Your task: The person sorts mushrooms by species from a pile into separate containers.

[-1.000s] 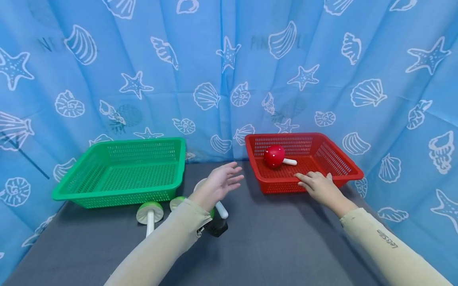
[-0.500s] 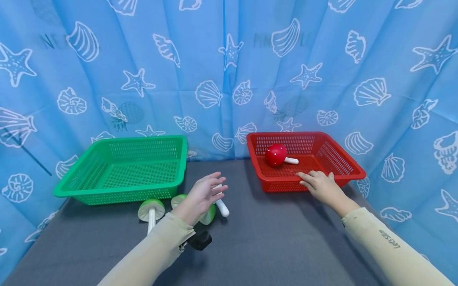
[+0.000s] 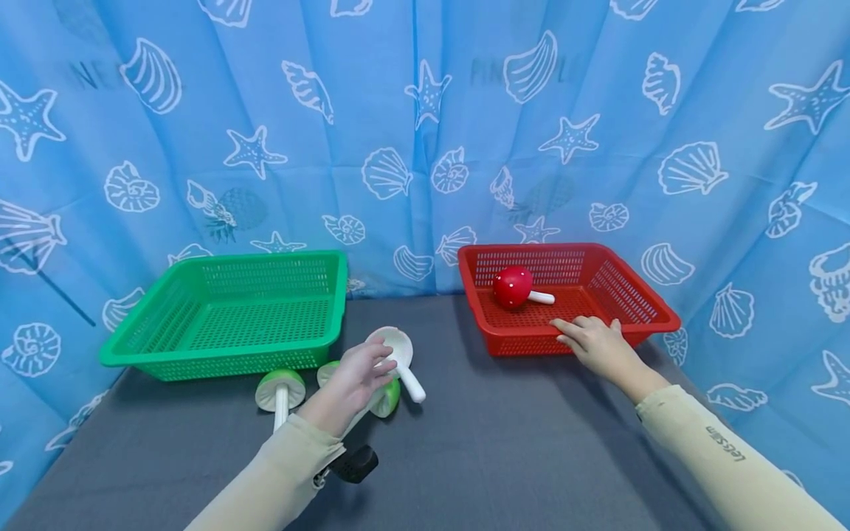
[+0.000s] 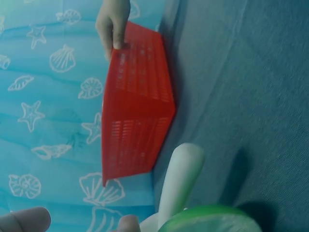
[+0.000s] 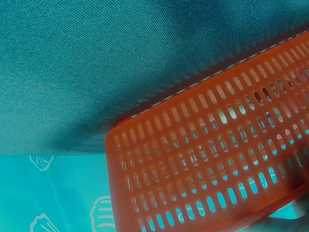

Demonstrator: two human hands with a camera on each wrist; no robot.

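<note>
My left hand [image 3: 355, 380] hovers with loosely bent fingers above a group of toy mushrooms, holding nothing. Just right of it lies a mushroom with a pale underside [image 3: 398, 344] and a white stem; its cap top is hidden. Partly behind the hand are a green-capped mushroom [image 3: 387, 402] and another green-edged mushroom [image 3: 327, 372]. Farther left, a green-capped mushroom [image 3: 271, 391] lies with its stem towards me. My right hand [image 3: 594, 346] rests on the front rim of the red basket [image 3: 524, 345]. Inside that basket lies a red mushroom with white dots [image 3: 513, 286].
A green basket [image 3: 219, 366] stands at the back left, behind the mushrooms. Grey cloth [image 3: 491, 442] covers the table. A blue curtain with shell prints [image 3: 425, 184] hangs behind both baskets. A black wrist camera [image 3: 355, 464] sits under my left wrist.
My left hand has moved left and towards me, uncovering the pale-undersided mushroom. The right hand stays on the red basket's rim.
</note>
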